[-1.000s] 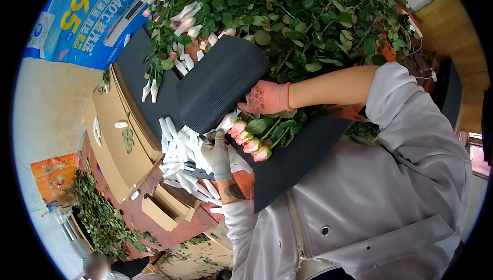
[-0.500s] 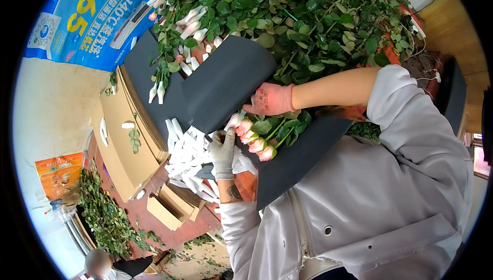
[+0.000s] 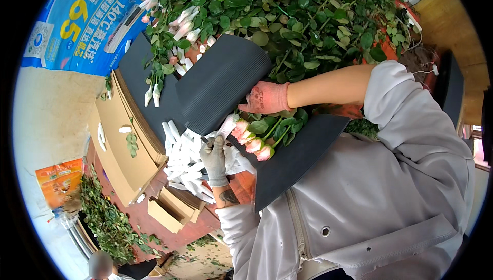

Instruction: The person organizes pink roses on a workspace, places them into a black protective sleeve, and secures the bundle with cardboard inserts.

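Note:
My left hand (image 3: 213, 161), in a grey-white glove, is over a pile of white foam sleeves (image 3: 179, 159). Its fingers are drawn together; whatever they pinch is too small to tell. Just above it, a white mesh sleeve (image 3: 229, 124) covers a flower head beside several pink roses (image 3: 254, 145). These roses lie with their leafy stems on a black sheet (image 3: 303, 151) across my lap. My right hand (image 3: 267, 98), in a pink glove, is closed by the sleeved rose, whose stem seems to run under the fingers. It rests against a black ribbed roll (image 3: 226, 82).
A large heap of leafy rose stems (image 3: 313, 28) fills the far side. Sleeved buds (image 3: 185, 26) lie at its left edge. Cardboard sheets (image 3: 123, 141) and a small cardboard box (image 3: 172, 208) stand at left. Another person (image 3: 101, 267) shows at the lower left edge.
My left hand has moved down and left, away from the mesh sleeve onto the foam pile. The right hand keeps its place by the ribbed roll. The whole view has shifted slightly.

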The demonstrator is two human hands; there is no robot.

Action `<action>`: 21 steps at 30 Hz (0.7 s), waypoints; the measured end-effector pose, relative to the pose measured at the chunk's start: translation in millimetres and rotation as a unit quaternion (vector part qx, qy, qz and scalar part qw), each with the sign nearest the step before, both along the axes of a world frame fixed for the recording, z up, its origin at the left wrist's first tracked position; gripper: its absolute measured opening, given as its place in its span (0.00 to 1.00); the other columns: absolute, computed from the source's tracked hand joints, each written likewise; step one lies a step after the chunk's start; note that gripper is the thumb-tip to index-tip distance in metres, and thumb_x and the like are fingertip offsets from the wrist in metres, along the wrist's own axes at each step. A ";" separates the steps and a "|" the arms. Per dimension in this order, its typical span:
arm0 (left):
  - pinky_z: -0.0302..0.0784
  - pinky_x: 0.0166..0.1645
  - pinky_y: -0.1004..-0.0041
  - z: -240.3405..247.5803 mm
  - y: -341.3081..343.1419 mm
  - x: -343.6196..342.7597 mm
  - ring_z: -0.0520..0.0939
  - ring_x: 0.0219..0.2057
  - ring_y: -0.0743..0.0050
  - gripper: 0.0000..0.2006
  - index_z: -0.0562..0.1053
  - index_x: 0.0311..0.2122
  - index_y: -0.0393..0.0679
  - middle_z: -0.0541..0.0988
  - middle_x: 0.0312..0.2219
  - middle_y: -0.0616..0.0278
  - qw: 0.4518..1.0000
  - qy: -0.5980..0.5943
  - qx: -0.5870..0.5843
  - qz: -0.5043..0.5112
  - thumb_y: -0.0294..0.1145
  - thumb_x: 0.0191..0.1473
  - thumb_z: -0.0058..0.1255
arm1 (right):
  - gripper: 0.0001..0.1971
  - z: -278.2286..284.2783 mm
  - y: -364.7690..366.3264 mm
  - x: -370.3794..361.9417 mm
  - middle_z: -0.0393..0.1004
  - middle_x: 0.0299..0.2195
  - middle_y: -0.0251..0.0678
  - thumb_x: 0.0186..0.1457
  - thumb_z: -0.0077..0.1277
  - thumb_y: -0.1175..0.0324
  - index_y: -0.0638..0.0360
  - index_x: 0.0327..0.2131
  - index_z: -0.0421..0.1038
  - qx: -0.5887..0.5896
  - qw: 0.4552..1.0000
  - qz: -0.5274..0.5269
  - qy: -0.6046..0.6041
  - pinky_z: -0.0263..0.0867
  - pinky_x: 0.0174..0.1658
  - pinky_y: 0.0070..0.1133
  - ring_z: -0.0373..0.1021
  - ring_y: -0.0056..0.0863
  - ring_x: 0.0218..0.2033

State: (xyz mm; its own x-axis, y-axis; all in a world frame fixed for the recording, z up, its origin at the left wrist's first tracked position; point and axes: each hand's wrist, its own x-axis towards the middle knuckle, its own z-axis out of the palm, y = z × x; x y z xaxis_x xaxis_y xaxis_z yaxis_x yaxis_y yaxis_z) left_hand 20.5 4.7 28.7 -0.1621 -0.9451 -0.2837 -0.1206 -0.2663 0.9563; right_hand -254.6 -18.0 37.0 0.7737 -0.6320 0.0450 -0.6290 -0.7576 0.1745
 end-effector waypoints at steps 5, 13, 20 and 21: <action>0.56 0.17 0.83 29.2 10.9 46.2 0.61 0.14 0.90 0.11 0.71 0.27 0.42 0.68 0.16 0.74 0.982 -0.139 -0.040 0.121 0.37 0.57 0.49 | 0.20 -1.6 -1.4 -5.1 0.75 0.24 0.31 0.49 0.42 0.69 0.56 0.48 0.66 0.029 0.999 -0.001 -0.019 0.66 0.28 0.27 0.73 0.31 0.27; 0.74 0.41 0.73 106.5 38.0 26.5 0.81 0.33 0.68 0.12 0.77 0.38 0.35 0.81 0.33 0.52 0.935 -0.299 -0.176 -0.076 0.32 0.52 0.51 | 0.17 9.5 -2.3 -1.8 0.74 0.21 0.32 0.49 0.43 0.70 0.59 0.44 0.67 0.056 0.997 0.008 -0.042 0.66 0.26 0.28 0.73 0.33 0.26; 0.73 0.45 0.65 76.8 36.1 -50.0 0.77 0.44 0.51 0.24 0.70 0.50 0.41 0.72 0.49 0.50 0.850 -0.383 -0.231 -0.280 0.44 0.50 0.53 | 0.24 63.1 14.5 -2.4 0.72 0.37 0.44 0.47 0.48 0.64 0.57 0.50 0.65 0.164 0.986 0.000 0.016 0.66 0.41 0.29 0.71 0.34 0.39; 0.74 0.44 0.65 75.8 35.1 -46.7 0.77 0.43 0.51 0.24 0.70 0.49 0.40 0.73 0.49 0.51 0.866 -0.351 -0.241 -0.262 0.45 0.50 0.53 | 0.26 90.5 19.4 -5.6 0.71 0.39 0.43 0.47 0.50 0.60 0.56 0.51 0.65 0.193 0.981 0.005 0.027 0.65 0.44 0.29 0.70 0.34 0.41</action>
